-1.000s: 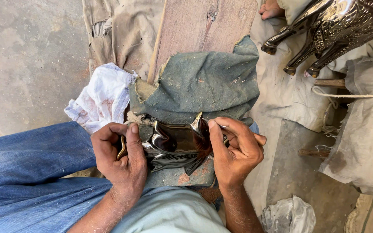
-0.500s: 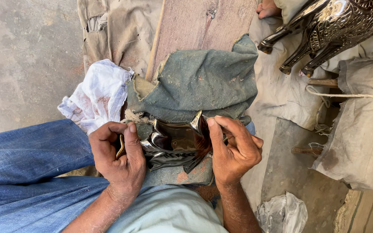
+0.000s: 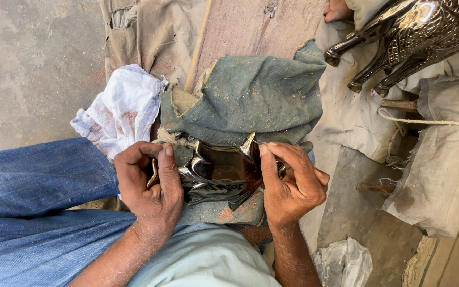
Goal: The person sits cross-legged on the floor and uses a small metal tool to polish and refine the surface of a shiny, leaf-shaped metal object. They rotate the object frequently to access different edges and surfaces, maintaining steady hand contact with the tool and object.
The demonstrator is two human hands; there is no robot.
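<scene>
Little has moved since the earlier frame: both hands stay clamped on the dark glossy carved piece (image 3: 220, 172), only the view has drifted slightly. It lies on the grey-green cloth (image 3: 251, 95) over the person's lap. The left hand (image 3: 152, 183) grasps its left end, the right hand (image 3: 290, 183) its right end, thumb pressed on top. A crumpled white rag (image 3: 118, 109) sits just beside the left hand. Well apart at upper right, a glossy dark carved animal figure (image 3: 415, 37) rests on pale sacking (image 3: 357, 122).
</scene>
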